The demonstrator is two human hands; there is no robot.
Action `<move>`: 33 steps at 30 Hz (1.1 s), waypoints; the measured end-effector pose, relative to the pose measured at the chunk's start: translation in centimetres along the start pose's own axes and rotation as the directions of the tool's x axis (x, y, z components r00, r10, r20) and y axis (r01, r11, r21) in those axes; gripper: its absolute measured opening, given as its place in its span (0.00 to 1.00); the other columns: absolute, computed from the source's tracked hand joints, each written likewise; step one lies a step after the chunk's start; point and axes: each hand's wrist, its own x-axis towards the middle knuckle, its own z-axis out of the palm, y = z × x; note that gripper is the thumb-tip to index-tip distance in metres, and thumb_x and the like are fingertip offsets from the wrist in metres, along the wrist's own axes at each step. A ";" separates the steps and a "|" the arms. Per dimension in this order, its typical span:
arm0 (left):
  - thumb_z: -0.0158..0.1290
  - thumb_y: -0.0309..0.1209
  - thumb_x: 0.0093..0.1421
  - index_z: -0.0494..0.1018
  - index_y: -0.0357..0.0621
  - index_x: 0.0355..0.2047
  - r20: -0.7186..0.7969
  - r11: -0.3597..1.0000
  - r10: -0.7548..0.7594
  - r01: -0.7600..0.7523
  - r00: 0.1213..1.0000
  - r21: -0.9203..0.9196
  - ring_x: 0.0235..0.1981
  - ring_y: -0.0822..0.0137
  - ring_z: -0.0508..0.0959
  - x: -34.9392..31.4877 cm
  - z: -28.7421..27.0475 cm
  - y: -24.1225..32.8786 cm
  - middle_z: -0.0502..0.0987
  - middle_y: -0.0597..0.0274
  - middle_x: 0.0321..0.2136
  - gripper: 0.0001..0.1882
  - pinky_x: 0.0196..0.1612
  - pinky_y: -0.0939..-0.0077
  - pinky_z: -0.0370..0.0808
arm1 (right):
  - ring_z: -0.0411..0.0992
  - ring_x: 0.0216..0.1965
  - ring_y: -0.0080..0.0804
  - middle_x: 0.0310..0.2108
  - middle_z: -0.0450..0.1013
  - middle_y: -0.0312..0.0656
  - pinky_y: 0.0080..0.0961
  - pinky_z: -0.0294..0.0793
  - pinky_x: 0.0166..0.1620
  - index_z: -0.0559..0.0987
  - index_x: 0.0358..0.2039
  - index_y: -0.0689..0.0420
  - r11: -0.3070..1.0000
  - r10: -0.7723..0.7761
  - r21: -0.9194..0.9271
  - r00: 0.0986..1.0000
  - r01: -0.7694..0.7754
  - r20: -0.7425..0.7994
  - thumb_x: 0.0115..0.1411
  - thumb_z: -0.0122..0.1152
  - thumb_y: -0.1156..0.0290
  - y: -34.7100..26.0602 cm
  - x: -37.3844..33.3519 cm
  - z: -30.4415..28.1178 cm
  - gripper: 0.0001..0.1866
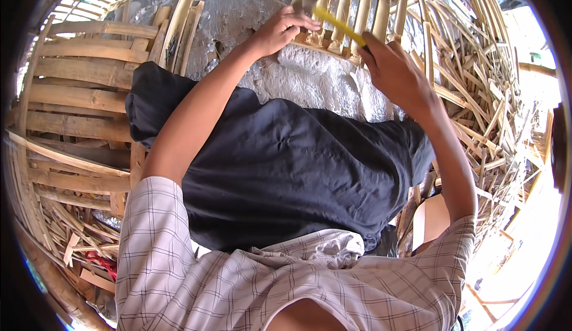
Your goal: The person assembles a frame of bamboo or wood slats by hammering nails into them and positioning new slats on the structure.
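Observation:
My right hand grips a hammer by its yellow handle. The blurred hammer head points left and lies just over the fingers of my left hand. That hand is closed in a pinch at the near left corner of a bamboo frame; whatever lies between its fingertips is too small to make out. Several parallel bamboo strips form the frame and run away from me, joined to a crosspiece at their near end. Beneath the crosspiece is a pale, rough block.
Dark cloth covers my lap. At the left stands a slatted bamboo panel, with long bamboo strips beyond it. Heaped bamboo offcuts crowd the right side. Grey, worn floor shows ahead. A red item lies among scraps at lower left.

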 end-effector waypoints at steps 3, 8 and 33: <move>0.44 0.23 0.67 0.82 0.52 0.49 -0.142 0.993 0.014 0.003 0.990 0.120 0.69 0.55 0.61 -0.8 0.5 -0.7 0.81 0.73 0.53 0.18 0.74 0.63 0.53 | 0.73 0.22 0.38 0.23 0.72 0.45 0.43 0.74 0.31 0.76 0.46 0.59 0.959 0.265 -0.007 0.887 -0.284 0.379 0.72 0.54 0.63 -0.6 3.0 -3.1 0.12; 0.48 0.25 0.67 0.81 0.47 0.48 -0.078 0.991 0.040 -0.030 0.996 0.129 0.69 0.53 0.61 -0.4 0.4 -0.2 0.77 0.67 0.57 0.14 0.74 0.59 0.55 | 0.70 0.20 0.39 0.21 0.72 0.48 0.42 0.70 0.31 0.78 0.42 0.64 0.951 0.189 0.198 0.955 -0.236 0.229 0.72 0.53 0.63 0.5 2.4 -1.3 0.15; 0.48 0.21 0.64 0.80 0.56 0.52 -0.106 0.998 -0.038 0.044 0.994 0.048 0.72 0.55 0.56 -0.9 0.7 1.8 0.74 0.70 0.62 0.21 0.74 0.56 0.54 | 0.72 0.23 0.38 0.23 0.73 0.48 0.40 0.70 0.33 0.80 0.41 0.63 0.961 0.227 0.018 0.829 -0.275 0.510 0.72 0.54 0.59 2.6 4.2 -2.1 0.18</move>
